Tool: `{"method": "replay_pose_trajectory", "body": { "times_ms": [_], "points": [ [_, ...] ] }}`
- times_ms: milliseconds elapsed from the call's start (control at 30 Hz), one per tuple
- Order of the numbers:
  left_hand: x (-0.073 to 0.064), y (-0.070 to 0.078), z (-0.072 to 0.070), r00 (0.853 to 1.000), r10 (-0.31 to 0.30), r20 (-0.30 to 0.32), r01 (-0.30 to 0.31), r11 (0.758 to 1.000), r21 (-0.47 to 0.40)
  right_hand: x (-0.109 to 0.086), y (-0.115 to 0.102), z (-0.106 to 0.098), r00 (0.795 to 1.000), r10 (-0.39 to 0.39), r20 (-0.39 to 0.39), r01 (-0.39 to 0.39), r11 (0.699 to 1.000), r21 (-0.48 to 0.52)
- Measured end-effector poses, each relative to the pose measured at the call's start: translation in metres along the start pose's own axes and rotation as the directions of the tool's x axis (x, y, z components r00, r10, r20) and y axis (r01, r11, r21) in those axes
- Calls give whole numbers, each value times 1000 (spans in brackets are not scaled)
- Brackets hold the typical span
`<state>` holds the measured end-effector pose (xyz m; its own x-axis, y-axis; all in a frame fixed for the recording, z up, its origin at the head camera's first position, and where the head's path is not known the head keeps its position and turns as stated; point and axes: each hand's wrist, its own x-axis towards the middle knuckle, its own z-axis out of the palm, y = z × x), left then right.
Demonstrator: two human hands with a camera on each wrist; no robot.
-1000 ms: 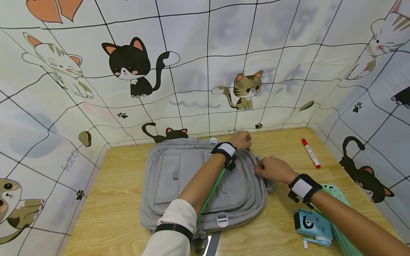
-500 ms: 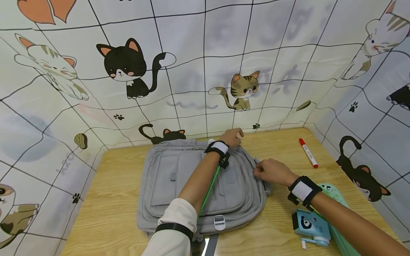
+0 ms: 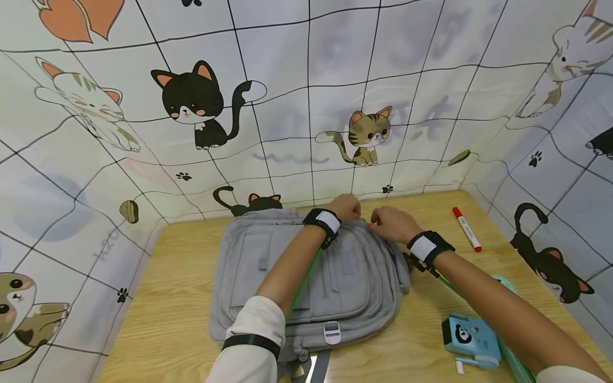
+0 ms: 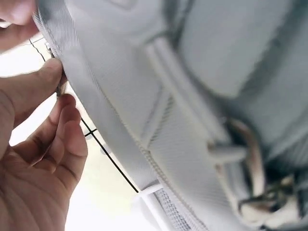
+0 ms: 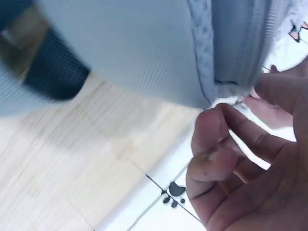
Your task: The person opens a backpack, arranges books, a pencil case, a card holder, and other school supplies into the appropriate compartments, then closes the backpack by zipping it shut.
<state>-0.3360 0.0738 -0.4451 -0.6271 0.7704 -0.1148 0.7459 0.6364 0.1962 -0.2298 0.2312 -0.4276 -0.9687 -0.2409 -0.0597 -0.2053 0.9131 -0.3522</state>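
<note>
At the backpack's point(image 3: 347, 276) one o'clock, left hand point(image 3: 344, 206) pinches a likely zip pull point(image 4: 60, 90), right hand point(image 3: 395, 224) the edge point(image 5: 208, 86): zip work, seemingly, needing steady tension next!

1. Bag point(image 3: 249, 287): grey, its cloth finely ribbed in the left wrist view.
2. Buckle point(image 3: 332, 332) on the bag's near edge: white.
3. Table point(image 3: 177, 266): pale yellow-brown, wood-grained.
4. Marker point(image 3: 467, 230) near the table's far right corner: white barrel, red at both ends.
5. Box point(image 3: 471, 340) toward the near right corner: light blue, one end dark, with a black-and-white panda.
6. Case point(image 3: 517, 364) beside it: mint green.
7. Wall point(image 3: 282, 53): whitish, black grid lines; a black-and-white cat point(image 3: 193, 98), a brown tabby point(image 3: 371, 130) with dark stripes, an orange heart point(image 3: 86, 16), black paw prints.
8. Wristbands point(image 3: 325, 221): black, white patches.
9. Sleeves point(image 3: 249, 324): off-white, the left crossed by a black band point(image 3: 254, 343).
10. Cord point(image 3: 304, 284): bright green.
</note>
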Motion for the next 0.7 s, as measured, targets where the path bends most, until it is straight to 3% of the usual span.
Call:
{"method": "replay_pose_trajectory", "body": {
  "times_ms": [133, 233, 433, 700],
  "points": [
    [2, 0, 11, 1000, 23, 0, -23, 993, 115, 11, 1, 16, 999, -1, 35, 0, 1000, 21],
    [1, 1, 16, 1000, 14, -3, -14, 993, 120, 11, 2, 24, 1000, -2, 14, 1, 999, 36],
    [-5, -3, 9, 1000, -22, -17, 23, 998, 53, 12, 3, 25, 997, -26, -72, 31, 997, 71],
    [-19, -22, -1, 990, -137, -20, 136, 990, -43, 17, 3, 19, 998, -12, -60, 17, 995, 95]
  ]
}}
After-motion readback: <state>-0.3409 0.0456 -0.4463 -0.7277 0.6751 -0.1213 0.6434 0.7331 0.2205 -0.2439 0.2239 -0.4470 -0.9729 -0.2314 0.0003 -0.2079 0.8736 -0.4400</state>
